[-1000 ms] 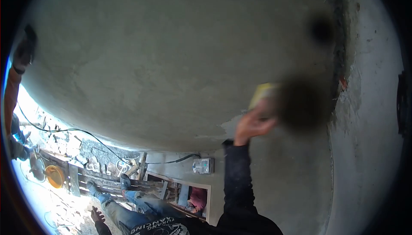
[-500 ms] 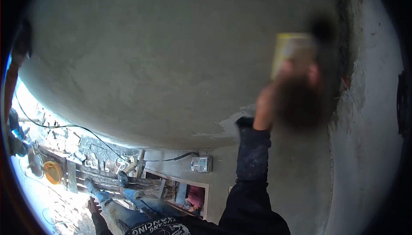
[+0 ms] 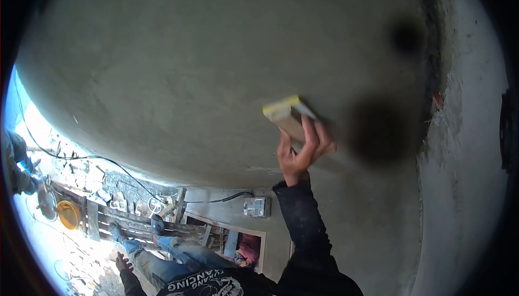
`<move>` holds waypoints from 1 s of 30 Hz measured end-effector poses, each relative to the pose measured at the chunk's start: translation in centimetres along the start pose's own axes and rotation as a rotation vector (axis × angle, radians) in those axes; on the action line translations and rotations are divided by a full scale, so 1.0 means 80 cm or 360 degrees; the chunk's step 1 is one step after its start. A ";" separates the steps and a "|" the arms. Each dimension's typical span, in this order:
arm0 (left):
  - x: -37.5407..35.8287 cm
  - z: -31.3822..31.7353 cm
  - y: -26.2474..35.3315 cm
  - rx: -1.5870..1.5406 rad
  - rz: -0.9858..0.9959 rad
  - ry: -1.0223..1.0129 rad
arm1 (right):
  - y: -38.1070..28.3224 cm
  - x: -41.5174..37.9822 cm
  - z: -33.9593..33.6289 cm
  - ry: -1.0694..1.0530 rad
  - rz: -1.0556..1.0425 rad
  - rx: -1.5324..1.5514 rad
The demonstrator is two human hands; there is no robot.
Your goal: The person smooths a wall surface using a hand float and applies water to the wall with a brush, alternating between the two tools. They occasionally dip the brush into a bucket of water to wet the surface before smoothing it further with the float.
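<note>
My right hand [image 3: 305, 150] is closed round a block-like plastering float [image 3: 289, 119] with a yellow edge. The float is tilted against the grey plastered wall [image 3: 189, 74], in the middle right of the view; its working face is mostly hidden. Low at the left, my left hand [image 3: 124, 262] hangs beside my legs, fingers apart and holding nothing.
Under my feet run wooden planks [image 3: 130, 226]. A yellow bucket [image 3: 68, 215] stands near them. An electrical box [image 3: 256, 207] with a black cable is fixed below the plaster. Another person's legs [image 3: 19, 161] show at the left edge. Dark blurred spots cover parts of the view.
My right hand has moved left and slightly down across the wall with the float, which has turned. My left hand hangs nearly where it was. The other person's arm at the left edge has gone.
</note>
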State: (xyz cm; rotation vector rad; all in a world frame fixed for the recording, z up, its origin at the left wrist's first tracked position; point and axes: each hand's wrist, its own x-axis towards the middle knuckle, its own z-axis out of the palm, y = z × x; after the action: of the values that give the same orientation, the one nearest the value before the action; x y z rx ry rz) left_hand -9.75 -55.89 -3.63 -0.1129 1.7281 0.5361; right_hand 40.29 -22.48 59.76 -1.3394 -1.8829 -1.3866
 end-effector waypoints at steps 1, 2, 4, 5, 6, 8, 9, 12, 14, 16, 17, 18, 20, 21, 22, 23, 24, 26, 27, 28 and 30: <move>0.000 0.006 0.001 0.0031 0.0031 -0.0027 | 0.023 -0.025 0.005 0.0168 0.0140 0.0056; -0.001 0.012 0.001 0.0038 0.0078 -0.0062 | 0.041 -0.034 0.011 0.0339 0.0278 0.0121; -0.004 0.022 0.004 0.0061 0.0149 -0.0121 | 0.021 0.035 0.018 0.0482 0.0431 0.0240; -0.014 0.023 0.006 0.0037 0.0200 -0.0140 | 0.006 0.081 0.006 0.0582 0.0619 0.0300; -0.020 0.026 0.009 0.0108 0.0213 -0.0086 | -0.003 0.120 -0.002 0.0694 0.0805 0.0352; -0.025 0.029 0.014 0.0099 0.0122 -0.0057 | -0.021 0.104 0.008 0.0541 0.0597 0.0288; -0.027 0.031 0.014 0.0083 0.0102 -0.0042 | -0.035 0.055 0.019 0.0262 0.0213 0.0172; -0.031 0.030 0.008 -0.0044 0.0049 -0.0037 | -0.025 -0.051 0.015 -0.0056 -0.0035 -0.0151; -0.035 0.037 0.003 0.0005 0.0158 -0.0129 | 0.018 -0.023 0.034 0.0450 0.0469 0.0214; -0.042 0.024 -0.005 0.0053 0.0135 -0.0109 | 0.021 0.016 0.032 0.0871 0.1020 0.0495; -0.039 0.020 -0.008 0.0079 0.0134 -0.0095 | -0.008 0.079 0.023 0.0892 0.1054 0.0450; -0.034 0.021 -0.010 0.0094 0.0141 -0.0085 | -0.027 0.111 0.020 0.0924 0.1083 0.0410; -0.013 0.012 -0.025 0.0138 0.0018 0.0006 | -0.038 0.048 0.010 0.0495 0.0611 0.0158; -0.012 0.018 -0.021 0.0110 -0.0025 -0.0003 | -0.036 0.015 0.009 0.0070 0.0121 -0.0043; -0.014 0.011 -0.023 0.0096 -0.0082 -0.0007 | -0.024 -0.014 0.007 0.0070 0.0112 -0.0047; -0.013 0.007 -0.023 0.0096 -0.0044 -0.0025 | -0.003 -0.039 0.006 0.0176 0.0227 -0.0092; -0.010 0.016 -0.022 0.0062 -0.0003 -0.0037 | 0.018 -0.041 0.013 0.0305 0.0332 -0.0110; -0.012 0.020 -0.011 0.0077 0.0038 -0.0002 | 0.074 0.005 0.023 0.0858 0.1063 0.0505; -0.018 0.018 -0.006 0.0095 0.0079 -0.0046 | 0.060 0.015 0.024 0.0826 0.1093 0.0495; -0.022 0.022 -0.001 0.0092 0.0129 -0.0101 | 0.035 0.037 0.031 0.0746 0.0918 0.0479; -0.029 0.027 0.009 0.0149 0.0135 -0.0050 | -0.023 0.079 0.045 0.0609 0.0560 0.0441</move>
State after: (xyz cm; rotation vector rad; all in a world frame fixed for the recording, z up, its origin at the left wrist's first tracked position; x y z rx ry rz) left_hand -7.52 -54.89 -1.55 0.0354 1.7297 0.5153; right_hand 36.62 -16.56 62.44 -1.1085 -1.4427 -1.0673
